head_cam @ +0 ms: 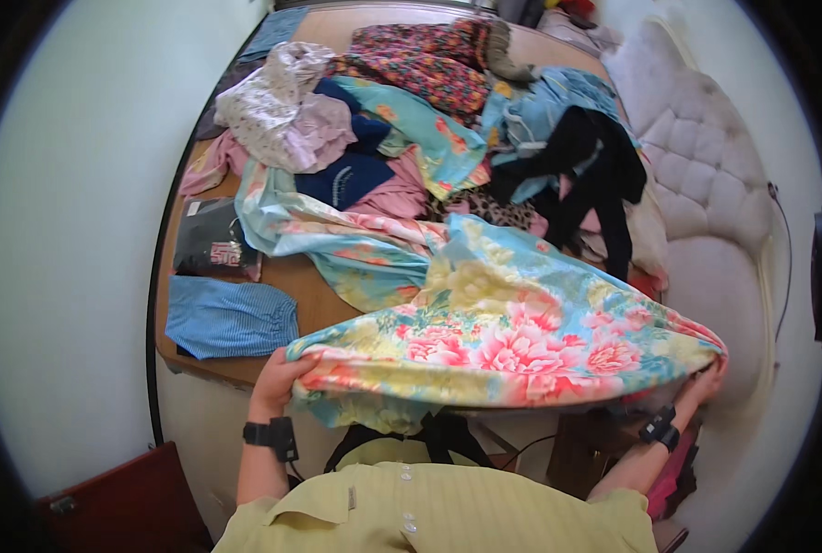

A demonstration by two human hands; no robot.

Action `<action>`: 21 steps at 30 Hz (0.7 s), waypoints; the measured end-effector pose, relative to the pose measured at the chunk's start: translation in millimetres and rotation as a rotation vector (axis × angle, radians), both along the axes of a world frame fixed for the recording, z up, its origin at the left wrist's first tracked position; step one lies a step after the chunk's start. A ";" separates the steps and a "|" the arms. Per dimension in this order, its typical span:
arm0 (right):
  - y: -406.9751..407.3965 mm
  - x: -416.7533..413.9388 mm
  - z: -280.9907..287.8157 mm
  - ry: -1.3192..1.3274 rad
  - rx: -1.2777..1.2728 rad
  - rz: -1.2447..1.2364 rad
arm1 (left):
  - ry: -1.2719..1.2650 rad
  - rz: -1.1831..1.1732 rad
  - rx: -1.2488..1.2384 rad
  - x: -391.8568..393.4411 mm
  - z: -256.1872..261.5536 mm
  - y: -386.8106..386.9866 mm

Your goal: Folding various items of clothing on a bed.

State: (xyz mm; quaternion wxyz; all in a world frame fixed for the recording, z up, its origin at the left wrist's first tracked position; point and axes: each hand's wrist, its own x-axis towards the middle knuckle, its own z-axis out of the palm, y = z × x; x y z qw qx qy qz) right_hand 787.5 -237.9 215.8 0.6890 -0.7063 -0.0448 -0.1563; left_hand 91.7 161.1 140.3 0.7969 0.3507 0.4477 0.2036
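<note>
A floral cloth point(514, 325), turquoise and yellow with large pink peonies, stretches between my two hands in front of my body. My left hand point(283, 379) grips its left edge, the thumb on top. On the far side, my right hand point(708, 377) is shut on the right corner, its fingers partly hidden by the fabric. Twisted folds of similar floral cloth point(362, 242) trail away over the surface ahead. Close to my left hand lie folded blue striped shorts point(227, 316) with a gathered waistband.
A wooden surface point(321, 287) carries a heap of clothes: a white floral garment point(272, 104), a dark flowered one point(418, 66), navy cloth point(345, 181) and black garments point(590, 180). A plastic-wrapped black garment point(217, 238) lies left. A tufted headboard point(701, 166) flanks the right; a red-brown panel point(124, 504) stands lower left.
</note>
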 end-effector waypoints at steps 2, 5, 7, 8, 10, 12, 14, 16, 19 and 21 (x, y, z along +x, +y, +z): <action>-39.3 5.4 -40.1 -0.114 -0.220 -0.043 | 0.020 -0.079 -0.035 29.9 -19.8 -5.9; -68.7 -29.6 -115.9 0.308 -0.126 0.107 | 0.271 -0.333 0.065 39.3 -64.0 -20.4; -41.6 -96.0 -149.6 0.854 -0.474 0.067 | 0.399 -0.371 0.071 21.1 -75.9 -36.8; -93.6 -91.0 -181.8 0.930 -0.436 0.037 | 0.348 -0.415 0.066 38.7 -82.8 -39.5; -102.3 -118.4 -225.7 1.117 -0.291 0.100 | 0.416 -0.339 0.010 44.8 -83.9 -50.3; -55.8 -146.7 -253.6 1.244 -0.308 -0.030 | 0.469 -0.319 -0.016 35.5 -82.7 -54.7; -13.4 -134.4 -251.6 1.084 -0.203 0.347 | 0.465 -0.302 -0.025 31.0 -87.4 -43.4; 50.3 -94.2 -226.7 0.791 -0.229 0.707 | 0.269 -0.144 0.005 55.1 -72.7 -17.6; 231.5 -114.3 -75.4 0.408 -0.171 0.932 | 0.131 0.275 0.268 40.9 -35.3 38.6; 291.6 -147.5 20.0 0.452 0.250 1.215 | -0.043 0.510 0.386 22.9 -22.6 80.8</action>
